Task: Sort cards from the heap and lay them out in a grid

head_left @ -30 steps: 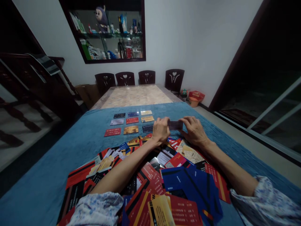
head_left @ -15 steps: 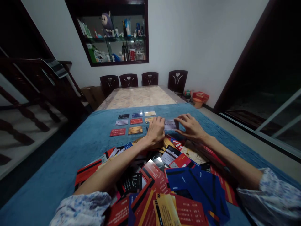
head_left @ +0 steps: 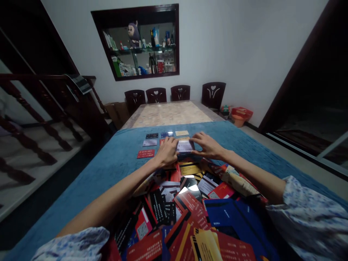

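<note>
A silver-grey card [head_left: 185,145] is held between my two hands, above the near right part of a small grid of cards. My left hand [head_left: 168,150] has its fingers closed on the card's left edge and covers part of the grid. On the right edge, my right hand [head_left: 206,145] pinches with thumb and fingertips. Grid cards in sight are a black card [head_left: 152,136], a blue card [head_left: 166,134], a cream card [head_left: 182,133], a pale lilac card [head_left: 150,143] and a red card [head_left: 145,153]. Below my wrists spreads a large heap of mixed cards [head_left: 190,206].
A blue cloth [head_left: 122,156] covers the near part of the long table [head_left: 168,113]. Several dark chairs [head_left: 213,95] stand at its far end. A wooden railing [head_left: 35,123] is on the left, and a shelf niche [head_left: 144,50] is set in the wall.
Both hands have moved left with the silver-grey card, from beside the grid to over its right column. My left hand now covers the gold card in the front row. The view has shifted slightly left.
</note>
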`<move>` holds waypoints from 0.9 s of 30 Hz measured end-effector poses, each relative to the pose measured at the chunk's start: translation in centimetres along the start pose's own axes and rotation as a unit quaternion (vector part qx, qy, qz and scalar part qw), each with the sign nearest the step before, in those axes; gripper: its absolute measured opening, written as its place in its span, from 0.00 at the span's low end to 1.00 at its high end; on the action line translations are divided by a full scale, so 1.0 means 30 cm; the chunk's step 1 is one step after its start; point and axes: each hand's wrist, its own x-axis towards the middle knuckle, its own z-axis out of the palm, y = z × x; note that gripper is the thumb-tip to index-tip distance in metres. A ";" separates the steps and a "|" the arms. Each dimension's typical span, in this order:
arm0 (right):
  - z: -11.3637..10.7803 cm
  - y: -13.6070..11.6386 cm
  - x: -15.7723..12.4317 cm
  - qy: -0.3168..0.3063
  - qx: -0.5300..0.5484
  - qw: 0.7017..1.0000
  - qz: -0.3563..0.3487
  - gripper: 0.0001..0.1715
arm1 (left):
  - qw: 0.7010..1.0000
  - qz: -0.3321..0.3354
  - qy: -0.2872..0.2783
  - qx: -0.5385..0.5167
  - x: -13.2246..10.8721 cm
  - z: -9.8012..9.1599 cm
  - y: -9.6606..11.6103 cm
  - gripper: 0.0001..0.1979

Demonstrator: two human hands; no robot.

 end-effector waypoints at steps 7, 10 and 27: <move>0.035 -0.050 0.161 -0.060 0.028 0.998 -0.008 0.25 | 0.999 -0.031 -0.026 0.021 -0.018 -0.052 -0.140 0.19; 0.056 -0.074 0.230 -0.074 0.019 0.997 -0.005 0.25 | 0.997 -0.052 -0.046 0.041 -0.022 -0.068 -0.199 0.20; 0.184 -0.197 0.544 -0.177 0.012 0.983 0.046 0.22 | 0.984 -0.134 -0.094 0.072 -0.012 -0.024 -0.506 0.24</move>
